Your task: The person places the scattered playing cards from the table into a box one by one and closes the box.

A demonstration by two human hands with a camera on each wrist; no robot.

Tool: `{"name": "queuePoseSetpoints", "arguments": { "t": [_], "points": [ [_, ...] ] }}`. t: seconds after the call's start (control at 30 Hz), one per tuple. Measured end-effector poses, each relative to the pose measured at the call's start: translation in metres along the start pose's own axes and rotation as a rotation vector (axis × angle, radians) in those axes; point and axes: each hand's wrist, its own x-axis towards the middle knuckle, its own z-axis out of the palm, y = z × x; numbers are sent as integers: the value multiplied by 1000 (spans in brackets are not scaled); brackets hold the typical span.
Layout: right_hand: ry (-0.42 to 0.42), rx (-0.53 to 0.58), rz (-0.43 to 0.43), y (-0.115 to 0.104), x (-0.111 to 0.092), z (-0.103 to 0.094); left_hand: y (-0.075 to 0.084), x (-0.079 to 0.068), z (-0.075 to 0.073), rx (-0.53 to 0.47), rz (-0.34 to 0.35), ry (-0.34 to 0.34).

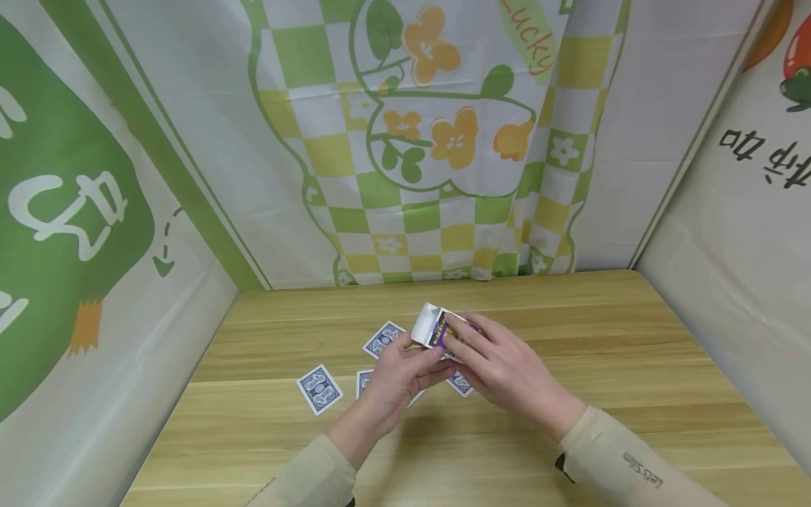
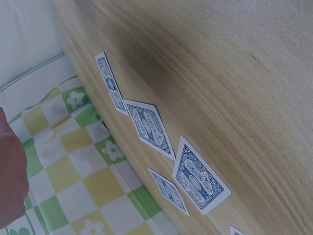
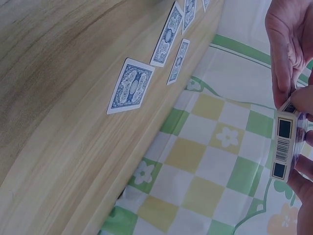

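A playing-card box (image 1: pixel 437 336), with a purple and dark printed front and a raised white flap (image 1: pixel 426 324), is held up above the table. My left hand (image 1: pixel 399 373) grips its lower left side with the thumb in front. Over its front and right side lie the fingers of my right hand (image 1: pixel 510 362), which holds it too. The right wrist view shows the narrow side of the box (image 3: pixel 282 147) with a barcode, between both hands. Several blue-backed playing cards lie face down beneath, such as one card (image 1: pixel 319 389) at the left; my hands partly hide others.
The wooden table (image 1: pixel 602 352) carries the spread cards, including an upper card (image 1: pixel 383 339) and one by the right hand (image 1: pixel 460 384). A checkered cloth (image 1: pixel 412 218) hangs behind its far edge. Printed curtains (image 1: pixel 82 211) flank the table.
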Motion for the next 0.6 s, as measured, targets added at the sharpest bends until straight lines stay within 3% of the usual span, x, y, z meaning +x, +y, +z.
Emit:
{"name": "queuePoseSetpoints", "arguments": {
  "t": [0.4,0.6],
  "points": [
    [1,2,-26,2,-2,-2,-5,-1,1,1,3,-8],
    [-13,14,-34,8,-6,-6,-4,-6,-9,102,-28,-12]
  ]
}}
